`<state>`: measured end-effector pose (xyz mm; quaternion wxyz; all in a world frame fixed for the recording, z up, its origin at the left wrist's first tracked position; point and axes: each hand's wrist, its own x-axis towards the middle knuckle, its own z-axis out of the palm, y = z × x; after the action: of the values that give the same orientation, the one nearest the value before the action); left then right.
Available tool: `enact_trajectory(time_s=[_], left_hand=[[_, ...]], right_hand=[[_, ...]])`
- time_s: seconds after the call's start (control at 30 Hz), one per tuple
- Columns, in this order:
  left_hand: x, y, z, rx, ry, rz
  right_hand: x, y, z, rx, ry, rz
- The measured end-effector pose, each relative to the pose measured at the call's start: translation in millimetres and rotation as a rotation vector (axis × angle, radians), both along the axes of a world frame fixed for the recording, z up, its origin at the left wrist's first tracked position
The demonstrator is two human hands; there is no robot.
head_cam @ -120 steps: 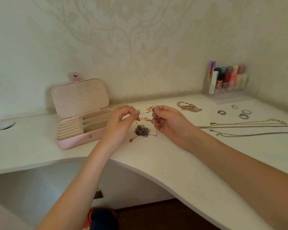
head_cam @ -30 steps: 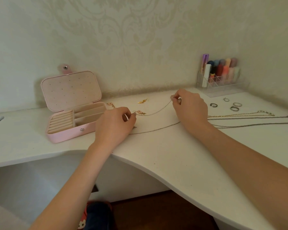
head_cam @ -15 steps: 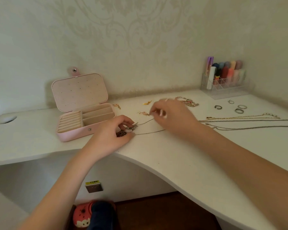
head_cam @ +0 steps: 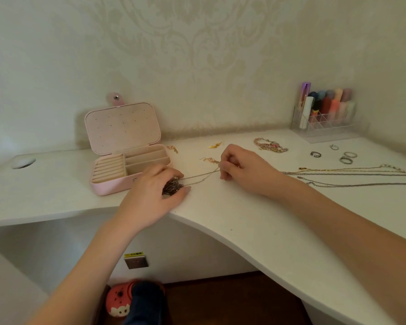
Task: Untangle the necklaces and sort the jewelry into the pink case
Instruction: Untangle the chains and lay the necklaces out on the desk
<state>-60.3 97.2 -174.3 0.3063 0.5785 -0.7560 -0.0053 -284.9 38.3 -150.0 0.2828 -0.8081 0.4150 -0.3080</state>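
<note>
Fine metal chain, dark and silvery: we log a tangled clump of necklaces (head_cam: 172,187) on the white worktop (head_cam: 256,231), just to the right of the pink case (head_cam: 127,158), near its front corner. Two thin strands (head_cam: 201,178) run from the clump further right of the case.

Left hand (head_cam: 155,195): fingers curled over the clump, pinning and gripping it against the worktop. Right hand (head_cam: 242,170): fingertips pinching the far end of the strands, well right of the case.

Handling, as we judge it: very light, limp, no stiffness at all; links slippery and prone to snag on one another. A hard pull would likely tighten the knot or stress a link. We would hold the clump loosely at its edge and take a free strand close to where it leaves the knot, easing rather than tugging.

Also entered, all right of the case: three straightened chains (head_cam: 352,177) laid side by side far off; several rings (head_cam: 346,158) behind them; a beaded bracelet (head_cam: 270,145); small gold earrings (head_cam: 215,145) nearer the case. The case stands open, its compartments apparently empty; sorting is not yet begun.

A clear organiser (head_cam: 326,118) of cosmetics stands at the wall, far right of the case.
</note>
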Motion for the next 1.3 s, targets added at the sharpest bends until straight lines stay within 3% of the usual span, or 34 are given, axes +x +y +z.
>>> enact_trajectory(time_s=[0.2, 0.37, 0.53, 0.6, 0.7, 0.93, 1.13, 1.3], left_hand=[[2, -2, -6, -0.028, 0.087, -0.062], [5, -3, -9, -0.036, 0.104, -0.092], [7, -5, -10, -0.045, 0.136, -0.107], [8, -5, -11, -0.05, 0.138, -0.113], [8, -4, -12, -0.046, 0.12, -0.121], [6, -1, -8, -0.021, 0.084, -0.108], [1, 4, -15, -0.101, -0.071, -0.003], [3, 4, -12, -0.091, -0.083, -0.03]], right_hand=[[16, -8, 1, -0.116, 0.016, -0.003], [46, -24, -3, -0.075, 0.272, 0.015], [53, -25, -9, -0.202, 0.4, -0.037], [51, -23, -10, -0.176, 0.279, -0.048], [45, -20, -8, 0.001, -0.071, -0.045], [38, -19, 8, 0.087, -0.507, -0.108], [15, -18, 24, 0.138, -0.634, -0.192], [1, -27, 23, 0.071, -0.649, -0.336]])
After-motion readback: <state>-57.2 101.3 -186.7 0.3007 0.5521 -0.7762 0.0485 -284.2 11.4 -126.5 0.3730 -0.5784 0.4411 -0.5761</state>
